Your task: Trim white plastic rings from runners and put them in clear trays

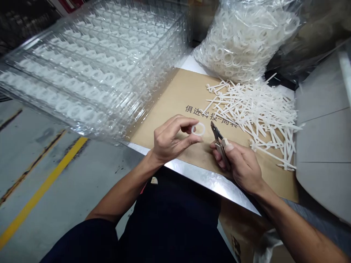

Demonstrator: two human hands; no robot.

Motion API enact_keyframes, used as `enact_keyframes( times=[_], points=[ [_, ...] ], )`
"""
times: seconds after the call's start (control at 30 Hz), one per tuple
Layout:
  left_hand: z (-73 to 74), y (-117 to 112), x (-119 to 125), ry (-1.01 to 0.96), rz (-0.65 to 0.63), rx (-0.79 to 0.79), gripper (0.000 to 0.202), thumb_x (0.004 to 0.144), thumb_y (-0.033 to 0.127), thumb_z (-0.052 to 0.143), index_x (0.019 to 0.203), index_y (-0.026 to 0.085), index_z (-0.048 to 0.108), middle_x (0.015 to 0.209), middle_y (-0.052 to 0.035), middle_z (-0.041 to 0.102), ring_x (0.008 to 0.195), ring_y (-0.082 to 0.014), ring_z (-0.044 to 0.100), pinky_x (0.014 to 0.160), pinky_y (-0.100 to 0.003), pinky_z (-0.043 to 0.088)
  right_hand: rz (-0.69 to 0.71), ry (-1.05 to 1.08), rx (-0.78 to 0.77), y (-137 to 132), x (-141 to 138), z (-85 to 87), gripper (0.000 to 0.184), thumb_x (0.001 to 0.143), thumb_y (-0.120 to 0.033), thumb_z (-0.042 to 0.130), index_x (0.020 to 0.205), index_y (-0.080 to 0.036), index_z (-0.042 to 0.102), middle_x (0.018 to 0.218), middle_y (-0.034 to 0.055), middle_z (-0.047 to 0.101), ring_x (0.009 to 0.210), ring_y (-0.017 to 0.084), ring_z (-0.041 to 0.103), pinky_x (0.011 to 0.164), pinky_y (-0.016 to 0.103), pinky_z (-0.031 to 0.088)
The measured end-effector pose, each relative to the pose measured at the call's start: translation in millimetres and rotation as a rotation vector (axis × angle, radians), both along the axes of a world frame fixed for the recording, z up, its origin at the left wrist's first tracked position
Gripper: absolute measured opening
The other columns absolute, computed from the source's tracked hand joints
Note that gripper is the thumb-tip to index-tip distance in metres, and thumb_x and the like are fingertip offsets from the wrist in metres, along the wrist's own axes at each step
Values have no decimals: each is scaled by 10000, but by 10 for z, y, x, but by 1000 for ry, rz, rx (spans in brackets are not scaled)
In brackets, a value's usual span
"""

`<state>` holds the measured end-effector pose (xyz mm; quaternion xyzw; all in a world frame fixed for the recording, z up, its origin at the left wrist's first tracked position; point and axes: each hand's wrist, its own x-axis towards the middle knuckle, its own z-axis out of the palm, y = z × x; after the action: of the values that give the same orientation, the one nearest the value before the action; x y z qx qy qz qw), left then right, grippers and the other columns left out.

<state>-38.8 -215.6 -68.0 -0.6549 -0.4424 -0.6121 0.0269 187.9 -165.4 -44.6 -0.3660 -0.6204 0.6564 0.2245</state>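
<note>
The ring is pinched between thumb and forefinger of the left hand, raised over the cardboard; the fingers are parted only by its width. Being round, it has no evident long axis; its open face is turned toward the viewer. The right hand is closed round the handles of the cutters, whose long axis slopes, tip pointing away from the person and leftward, just beside the ring but apart from it. Whether the blades meet cannot be told. White strips lie heaped at right, pointing variously; behind them stands a bag of rings. Stacked trays occupy the left.
</note>
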Motion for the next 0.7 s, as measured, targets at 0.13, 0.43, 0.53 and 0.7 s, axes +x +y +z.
enact_keyframes(
  times=[0.13,0.43,0.53,0.7],
  points=[
    [0,-3,-2,-13,15,18,409,882,465,804,1152,177,700,827,-12,693,719,-124,669,671,-259,577,24,0,-5,-3,12,11,496,1026,-619,570,987,-161,755,773,16,604,591,118,506,518,247,413],
    [70,-6,-6,57,60,58,394,858,462,826,1071,152,709,779,-21,708,703,-136,673,644,-263,567,64,-9,11,6,31,-17,445,1058,-564,535,998,-176,745,786,29,607,594,135,492,527,274,404],
    [70,-13,-11,61,69,53,410,859,481,821,1082,158,704,790,-20,713,712,-139,675,645,-265,566,81,-3,12,8,53,-35,415,1068,-543,526,976,-191,724,793,23,601,605,136,494,542,274,402],
    [67,-15,-8,62,72,50,405,867,470,821,1093,155,699,805,-23,713,720,-136,672,650,-263,561,97,-24,29,10,77,-55,388,1077,-530,515,959,-208,697,793,15,593,606,136,485,532,274,382]
  ],
)
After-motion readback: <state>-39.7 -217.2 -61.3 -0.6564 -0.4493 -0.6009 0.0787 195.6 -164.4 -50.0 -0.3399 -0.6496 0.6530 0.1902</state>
